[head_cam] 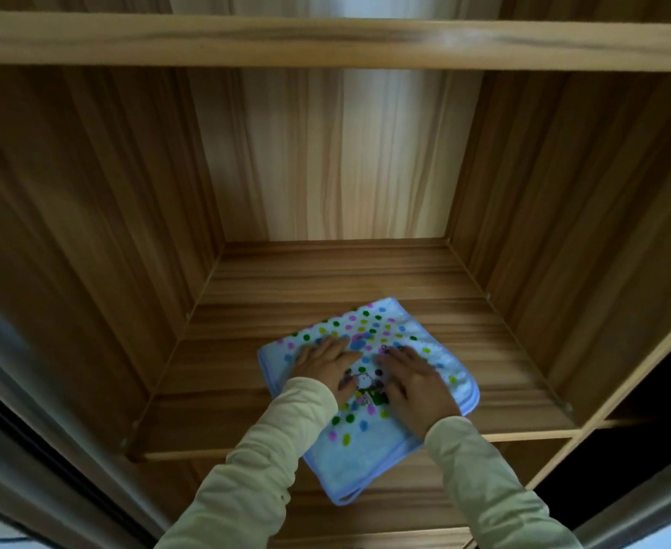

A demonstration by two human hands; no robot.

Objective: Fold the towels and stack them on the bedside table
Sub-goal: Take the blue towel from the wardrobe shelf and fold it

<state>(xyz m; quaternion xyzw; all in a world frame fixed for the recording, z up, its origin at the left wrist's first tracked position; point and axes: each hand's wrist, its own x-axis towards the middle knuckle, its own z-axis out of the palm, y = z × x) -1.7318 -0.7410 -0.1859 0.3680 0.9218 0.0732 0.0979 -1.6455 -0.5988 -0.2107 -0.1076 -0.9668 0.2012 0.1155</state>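
A folded light-blue towel point(385, 330) with coloured dots and a small cartoon print lies on a wooden shelf point(326, 279) inside a cabinet, its near end hanging over the shelf's front edge. My left hand point(326, 366) lies flat on the towel's left half, fingers straight. On the right half rests my right hand point(417, 384), also flat with fingers spread. Both arms wear pale green sleeves. No other towel shows.
Wooden side walls point(88, 231) and a back panel point(333, 160) enclose the shelf, with another board point(326, 41) overhead. A dark sliding-door frame point(29, 449) runs along the left; a dark compartment point(642, 410) lies to the right.
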